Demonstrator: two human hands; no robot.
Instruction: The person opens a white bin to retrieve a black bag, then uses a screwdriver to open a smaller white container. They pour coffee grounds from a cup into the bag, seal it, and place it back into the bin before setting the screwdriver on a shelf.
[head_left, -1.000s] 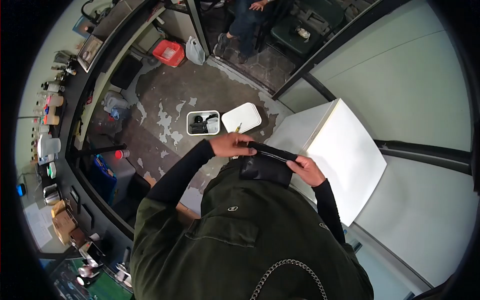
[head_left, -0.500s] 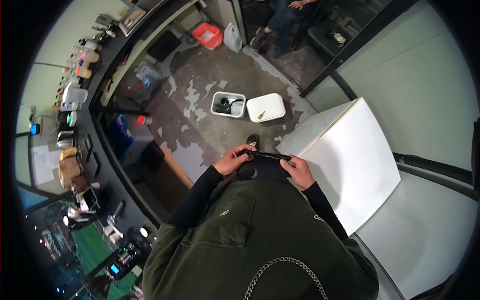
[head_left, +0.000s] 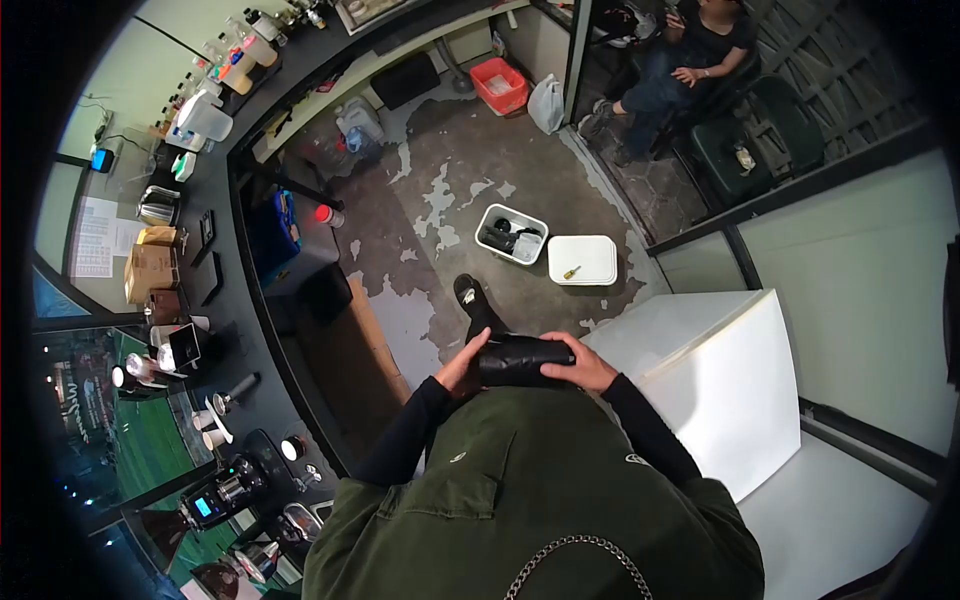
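A glossy black bundle (head_left: 525,361), wide and softly creased like a pouch or rolled plastic, lies across in front of my waist. My left hand (head_left: 462,366) grips its left end, fingers along the side. At its right end my right hand (head_left: 584,364) has the thumb on top and the other fingers around the edge. Past the bundle, my dark shoe (head_left: 466,291) is forward on the floor. Farther out stands an uncovered white bin (head_left: 484,219) with black items and clear plastic in it. Its white lid (head_left: 584,247) lies alongside, carrying a small yellow-handled tool (head_left: 572,272).
A large white cabinet (head_left: 735,390) stands close on my right. Along the left runs a dark counter (head_left: 222,330) with a coffee grinder (head_left: 225,490), cups and bottles. A red basket (head_left: 499,86) and a plastic bag (head_left: 546,104) are at the back. Beyond the doorway sits a person (head_left: 690,55).
The black bundle has turned from edge-on to broad side up, closer to my body. My view has swung left, and one foot has come forward.
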